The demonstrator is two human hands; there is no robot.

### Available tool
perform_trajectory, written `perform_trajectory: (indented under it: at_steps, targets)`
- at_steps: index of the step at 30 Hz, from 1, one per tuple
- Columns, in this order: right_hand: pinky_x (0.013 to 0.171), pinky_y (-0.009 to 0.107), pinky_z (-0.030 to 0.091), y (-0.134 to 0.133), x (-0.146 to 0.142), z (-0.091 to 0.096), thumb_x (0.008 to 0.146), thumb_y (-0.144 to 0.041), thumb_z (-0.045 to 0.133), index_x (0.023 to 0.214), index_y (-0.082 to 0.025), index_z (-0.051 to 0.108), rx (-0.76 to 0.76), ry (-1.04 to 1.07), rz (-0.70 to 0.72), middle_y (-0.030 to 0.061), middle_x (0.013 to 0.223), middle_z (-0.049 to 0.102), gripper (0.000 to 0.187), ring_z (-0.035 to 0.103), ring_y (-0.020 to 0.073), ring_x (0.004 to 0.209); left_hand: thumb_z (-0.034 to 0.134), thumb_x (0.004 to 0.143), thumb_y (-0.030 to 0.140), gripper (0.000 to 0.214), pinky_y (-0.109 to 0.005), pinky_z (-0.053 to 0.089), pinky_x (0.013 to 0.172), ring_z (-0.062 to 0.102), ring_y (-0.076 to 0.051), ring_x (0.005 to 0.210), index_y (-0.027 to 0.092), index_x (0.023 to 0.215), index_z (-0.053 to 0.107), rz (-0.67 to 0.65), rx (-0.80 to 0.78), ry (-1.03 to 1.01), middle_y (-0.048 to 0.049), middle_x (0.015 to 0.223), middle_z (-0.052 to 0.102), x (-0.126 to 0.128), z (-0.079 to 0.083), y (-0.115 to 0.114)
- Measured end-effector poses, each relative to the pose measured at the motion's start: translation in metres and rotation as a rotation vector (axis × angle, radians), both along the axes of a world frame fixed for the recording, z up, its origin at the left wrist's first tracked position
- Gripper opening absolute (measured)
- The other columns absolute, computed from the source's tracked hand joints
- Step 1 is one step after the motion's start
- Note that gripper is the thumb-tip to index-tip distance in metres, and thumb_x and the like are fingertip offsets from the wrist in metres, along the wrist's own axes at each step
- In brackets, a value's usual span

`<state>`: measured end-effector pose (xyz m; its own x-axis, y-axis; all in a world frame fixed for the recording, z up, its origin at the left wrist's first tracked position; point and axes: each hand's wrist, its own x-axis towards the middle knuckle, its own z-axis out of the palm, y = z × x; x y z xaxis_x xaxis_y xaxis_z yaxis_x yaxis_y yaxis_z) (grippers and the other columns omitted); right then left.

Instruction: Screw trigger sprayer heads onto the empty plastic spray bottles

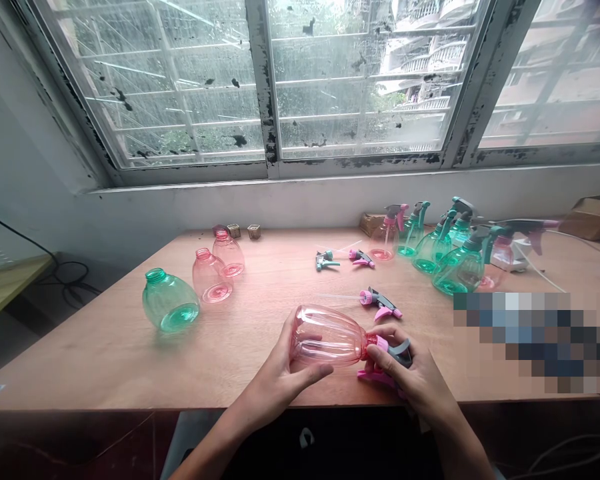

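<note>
A pink clear plastic bottle lies on its side near the front edge of the wooden table, neck pointing right. The left hand cups its base end, fingers up over the rounded wall and thumb along the near side. This hold seems meant to stop the round body from rolling. The right hand is closed around the pink and grey trigger spray head at the bottle's neck, wrist bent inward, in what looks like a twisting grip.

Just beyond the bottle lies a loose pink and grey spray head. Farther beyond and to its left rest a green headless bottle and two pink headless bottles. Beyond and to its right stands a cluster of bottles with heads fitted.
</note>
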<state>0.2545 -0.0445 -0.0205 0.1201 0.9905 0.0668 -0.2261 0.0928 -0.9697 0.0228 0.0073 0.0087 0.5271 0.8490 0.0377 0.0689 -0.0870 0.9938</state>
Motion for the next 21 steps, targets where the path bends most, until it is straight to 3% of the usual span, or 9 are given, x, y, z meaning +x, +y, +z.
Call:
perform_trajectory:
  at_steps: [21]
  targets:
    - [0.073,0.036,0.070,-0.0002,0.0013,-0.0019,0.080,-0.047,0.087,0.099,-0.018,0.070,0.016,-0.012,0.013,-0.0004,0.074,0.070,0.039,0.067,0.0167,0.071,0.078,0.088,0.036,0.100,-0.048,0.032,0.119,0.051,-0.031,0.137,0.023,0.161,0.011,-0.001,0.006,0.000,-0.0148,0.143,0.056,-0.0007,-0.0037,0.0008]
